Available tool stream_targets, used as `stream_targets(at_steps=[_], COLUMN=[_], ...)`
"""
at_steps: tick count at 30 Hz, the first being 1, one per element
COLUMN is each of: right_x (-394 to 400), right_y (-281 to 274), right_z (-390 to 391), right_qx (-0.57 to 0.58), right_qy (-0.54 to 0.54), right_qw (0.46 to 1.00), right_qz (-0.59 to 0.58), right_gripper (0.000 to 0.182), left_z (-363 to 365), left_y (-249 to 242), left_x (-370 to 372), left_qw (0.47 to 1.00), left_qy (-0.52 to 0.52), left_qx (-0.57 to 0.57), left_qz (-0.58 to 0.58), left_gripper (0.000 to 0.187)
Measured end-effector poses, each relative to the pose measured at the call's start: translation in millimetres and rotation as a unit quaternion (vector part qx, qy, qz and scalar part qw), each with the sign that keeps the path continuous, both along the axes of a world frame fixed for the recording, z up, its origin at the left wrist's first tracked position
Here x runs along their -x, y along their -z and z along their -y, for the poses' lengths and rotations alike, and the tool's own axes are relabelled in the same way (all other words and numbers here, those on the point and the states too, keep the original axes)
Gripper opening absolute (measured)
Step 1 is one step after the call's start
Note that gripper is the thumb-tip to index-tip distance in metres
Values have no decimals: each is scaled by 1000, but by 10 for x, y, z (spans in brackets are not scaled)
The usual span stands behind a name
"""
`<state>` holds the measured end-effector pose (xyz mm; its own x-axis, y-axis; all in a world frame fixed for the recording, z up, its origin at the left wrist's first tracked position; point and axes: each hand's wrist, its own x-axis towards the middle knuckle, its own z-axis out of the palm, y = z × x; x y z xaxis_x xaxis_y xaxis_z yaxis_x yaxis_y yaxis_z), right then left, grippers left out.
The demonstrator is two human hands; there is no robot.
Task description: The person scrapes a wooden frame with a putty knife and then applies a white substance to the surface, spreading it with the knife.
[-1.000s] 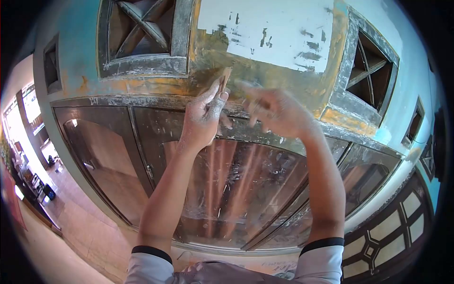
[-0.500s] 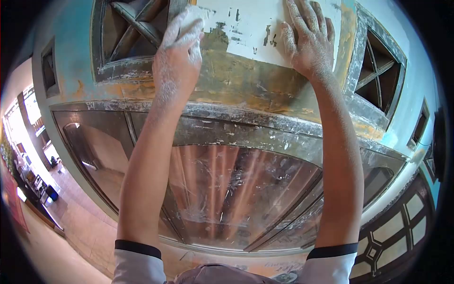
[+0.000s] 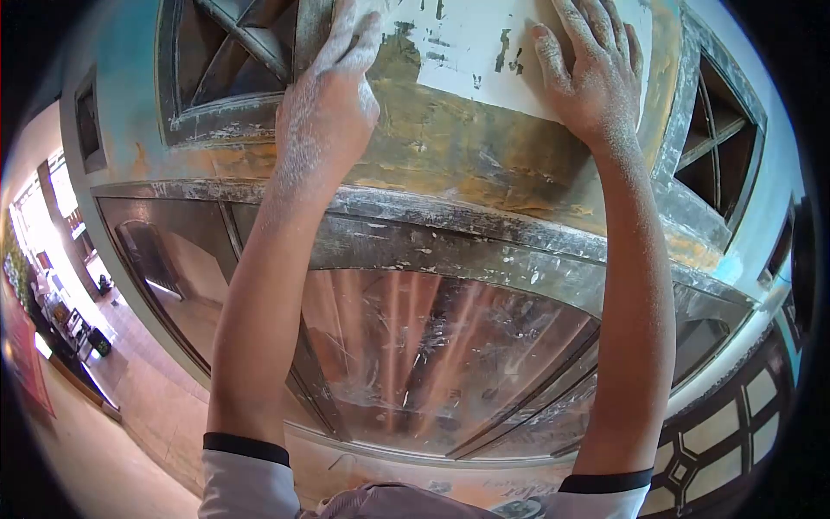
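Dust-coated left hand (image 3: 327,95) and right hand (image 3: 596,73) press flat, fingers spread wide, on the white patch (image 3: 484,48) above the glass pane (image 3: 432,346).

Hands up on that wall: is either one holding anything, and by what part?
Nothing shows as held. The left hand and right hand lie spread on the wall, at the white patch. Whatever may lie under the left palm is hidden.
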<state>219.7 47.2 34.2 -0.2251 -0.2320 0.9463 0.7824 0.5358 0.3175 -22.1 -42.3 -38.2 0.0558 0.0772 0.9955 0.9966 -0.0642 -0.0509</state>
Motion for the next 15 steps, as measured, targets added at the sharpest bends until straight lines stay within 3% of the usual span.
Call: stream_targets(at_steps=[2, 5, 9, 11, 15], right_x=[-2, 5, -12, 2, -13], right_y=[10, 7, 20, 23, 57], right_z=[-19, -46, -21, -79, -39], right_qx=[-17, -26, -14, -29, -40], right_qy=[10, -1, 4, 3, -1], right_qw=[1000, 1000, 1000, 1000, 999], right_qz=[-2, -6, -3, -5, 1], right_gripper=[53, 54, 54, 54, 54], left_z=[3, -53, -17, 7, -29], left_y=[-25, 149, 42, -89, 60], left_x=[11, -27, -52, -58, -75], left_qw=[999, 999, 1000, 999, 999], left_qy=[-40, -19, 1, -50, -46], left_qx=[22, -26, 1, 5, -11], left_qz=[15, -19, 17, 4, 5], left_gripper=[63, 61, 60, 60, 61])
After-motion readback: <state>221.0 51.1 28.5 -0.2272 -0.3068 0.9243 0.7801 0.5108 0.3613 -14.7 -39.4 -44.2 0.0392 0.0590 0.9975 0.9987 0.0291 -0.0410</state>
